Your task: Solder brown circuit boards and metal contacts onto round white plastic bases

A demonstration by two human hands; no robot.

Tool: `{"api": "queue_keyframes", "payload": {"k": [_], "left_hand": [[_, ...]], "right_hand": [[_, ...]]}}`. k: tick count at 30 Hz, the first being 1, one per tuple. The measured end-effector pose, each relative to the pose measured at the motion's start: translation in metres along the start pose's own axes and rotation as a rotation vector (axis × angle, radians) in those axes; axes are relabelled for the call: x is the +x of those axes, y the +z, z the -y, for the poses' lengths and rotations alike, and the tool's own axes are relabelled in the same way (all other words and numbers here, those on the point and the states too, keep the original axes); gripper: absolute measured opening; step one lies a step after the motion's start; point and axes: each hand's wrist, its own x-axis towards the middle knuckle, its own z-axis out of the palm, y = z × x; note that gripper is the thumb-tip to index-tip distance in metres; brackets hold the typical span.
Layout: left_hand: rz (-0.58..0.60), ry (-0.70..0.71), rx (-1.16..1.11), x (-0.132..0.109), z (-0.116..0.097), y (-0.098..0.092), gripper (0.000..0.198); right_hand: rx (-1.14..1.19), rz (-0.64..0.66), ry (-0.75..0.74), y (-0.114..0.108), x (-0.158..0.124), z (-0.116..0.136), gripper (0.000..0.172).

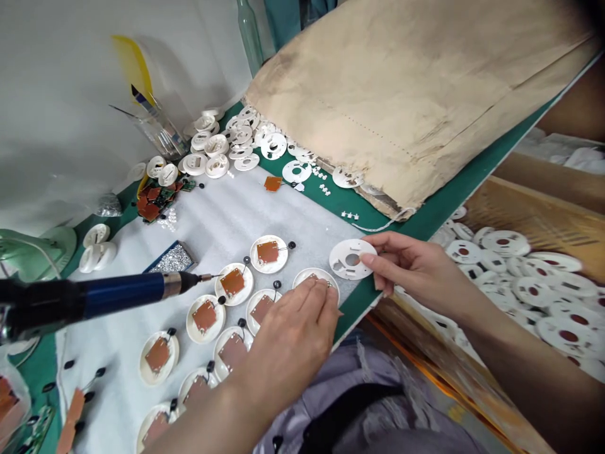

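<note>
Here was the head camera's view: the right hand (411, 268) had a pierced white disc (347, 260) clamped at its edge between thumb and fingers, holding it level just above a white foam sheet (217, 211). The left hand (293, 331) lay palm down, fingers together and not gripping, across a second white disc (316, 273), its copper board mostly hidden. Nice steady work: that flat press looked like the right way to stop the disc skating on the soft foam, with the edge pinch keeping fingers off the face of the other one. Around them, more white discs with copper boards (232, 282) sat in loose rows, with small black-tipped wires (292, 244) beside them. A blue-handled soldering iron (123, 293) reached in from the left, its tip near one disc but not touching it. Beyond the green surface (359, 302), white discs with red centres (534, 290) lay heaped.
</note>
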Motion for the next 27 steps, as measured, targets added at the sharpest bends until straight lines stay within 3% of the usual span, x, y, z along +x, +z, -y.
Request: {"api": "queue_keyframes", "payload": {"k": [4,8,12,15,17,19,23,27], "left_hand": [[0.003,-0.029,-0.068,-0.006,-0.004,0.003,0.031],[-0.056,-0.185,-0.243,-0.011,-0.008,0.004,0.028],[-0.181,-0.409,-0.266,-0.016,-0.015,0.001,0.046],[-0.186,-0.525,-0.161,-0.02,-0.019,0.004,0.059],[-0.172,-0.518,-0.162,-0.022,-0.02,0.004,0.062],[-0.206,-0.517,-0.194,-0.022,-0.019,0.002,0.065],[-0.195,-0.439,-0.283,-0.012,-0.015,-0.002,0.034],[-0.097,-0.307,-0.118,0.004,-0.012,0.007,0.026]], "right_hand": [[0.035,-0.05,-0.05,0.007,-0.001,0.006,0.059],[0.097,-0.06,-0.107,0.014,-0.002,0.01,0.054],[0.008,0.079,-0.109,0.022,-0.004,0.011,0.061],[-0.123,0.225,-0.147,0.029,-0.002,0.013,0.049],[-0.157,0.266,-0.159,0.029,0.002,0.016,0.046],[-0.128,0.22,-0.152,0.022,0.008,0.02,0.048],[0.088,0.014,-0.149,0.007,0.016,0.024,0.053],[0.201,0.006,-0.162,0.012,0.018,0.016,0.054]]}}
